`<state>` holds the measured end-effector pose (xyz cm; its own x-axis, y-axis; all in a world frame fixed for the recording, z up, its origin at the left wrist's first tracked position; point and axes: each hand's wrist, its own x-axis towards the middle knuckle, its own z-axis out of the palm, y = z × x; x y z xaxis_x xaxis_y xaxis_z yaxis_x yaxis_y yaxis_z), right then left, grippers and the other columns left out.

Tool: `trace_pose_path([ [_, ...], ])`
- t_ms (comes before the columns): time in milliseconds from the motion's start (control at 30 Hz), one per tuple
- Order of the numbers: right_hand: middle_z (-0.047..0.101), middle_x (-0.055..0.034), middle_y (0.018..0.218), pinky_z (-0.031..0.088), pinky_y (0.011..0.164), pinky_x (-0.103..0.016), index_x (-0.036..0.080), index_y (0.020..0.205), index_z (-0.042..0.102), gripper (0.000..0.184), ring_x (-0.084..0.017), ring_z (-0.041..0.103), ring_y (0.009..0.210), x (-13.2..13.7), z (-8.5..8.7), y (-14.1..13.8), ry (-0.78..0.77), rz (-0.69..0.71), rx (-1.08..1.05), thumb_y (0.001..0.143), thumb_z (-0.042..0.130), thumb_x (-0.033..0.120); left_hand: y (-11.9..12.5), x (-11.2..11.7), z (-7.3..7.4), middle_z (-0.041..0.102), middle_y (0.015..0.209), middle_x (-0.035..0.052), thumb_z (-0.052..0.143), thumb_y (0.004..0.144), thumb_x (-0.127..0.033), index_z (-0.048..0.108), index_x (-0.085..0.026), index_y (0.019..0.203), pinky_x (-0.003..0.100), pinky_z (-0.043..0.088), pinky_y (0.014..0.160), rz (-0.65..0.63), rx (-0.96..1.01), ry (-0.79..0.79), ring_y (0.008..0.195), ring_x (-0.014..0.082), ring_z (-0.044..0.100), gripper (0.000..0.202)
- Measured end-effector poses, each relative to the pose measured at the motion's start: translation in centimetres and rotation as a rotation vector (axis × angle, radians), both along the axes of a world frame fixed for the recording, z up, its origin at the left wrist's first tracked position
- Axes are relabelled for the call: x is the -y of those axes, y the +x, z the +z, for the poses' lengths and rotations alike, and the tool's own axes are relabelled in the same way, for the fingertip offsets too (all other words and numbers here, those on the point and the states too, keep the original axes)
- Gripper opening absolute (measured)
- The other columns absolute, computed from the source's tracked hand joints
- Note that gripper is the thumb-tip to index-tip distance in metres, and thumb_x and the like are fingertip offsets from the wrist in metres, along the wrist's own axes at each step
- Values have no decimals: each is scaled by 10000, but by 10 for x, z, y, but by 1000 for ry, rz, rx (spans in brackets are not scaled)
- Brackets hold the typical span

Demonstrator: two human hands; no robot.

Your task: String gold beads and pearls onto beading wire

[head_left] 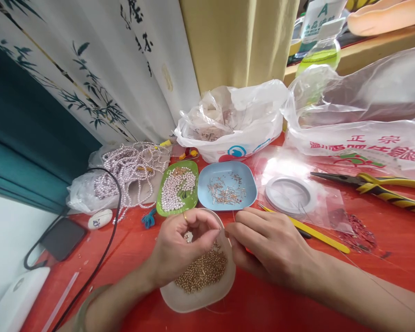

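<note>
A pale dish [171, 299] full of small gold beads [202, 272] stands below my hands. My left hand [188, 242], with a ring on one finger, hovers over it, thumb and forefinger pinched together; whatever is between the tips is too small to make out. Close beside it, at the dish's right edge, my right hand [266, 240] is closed with the fingers curled in. A thin clear thread [234, 216] shows at its knuckles, and a fine line also runs along the right forearm. The fingertips of my right hand are partly hidden.
Behind the hands stand a green dish [160, 203] of white beads and a blue dish [251, 203] of small metal pieces. Pearl strands [124, 161] lie left. Yellow tweezers [318, 235], a grey ring-shaped spool [271, 198], pliers [376, 184] and plastic bags [224, 150] lie around; a black cable [115, 221] crosses left.
</note>
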<state>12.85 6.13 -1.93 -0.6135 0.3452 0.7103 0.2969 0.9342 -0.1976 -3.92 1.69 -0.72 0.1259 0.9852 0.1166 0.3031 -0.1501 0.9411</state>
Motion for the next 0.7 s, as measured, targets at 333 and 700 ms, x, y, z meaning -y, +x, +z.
trace_pose_path([
  [333,436,-5,492,251,397,-227,112,549,577,238,-101,311,461,0,-2,0,-29,10,-44,728,425,70,-1,0,-5,502,564,-54,541,746,-131,555,-166,743,127,356,438,5,72,-72,466,30,407,38],
  [700,419,1,501,248,401,-219,132,543,548,265,-101,304,467,0,-4,1,-34,5,-35,755,395,90,0,-1,-4,485,539,-45,524,731,-146,544,-163,724,155,378,414,26,28,-43,435,45,408,27],
])
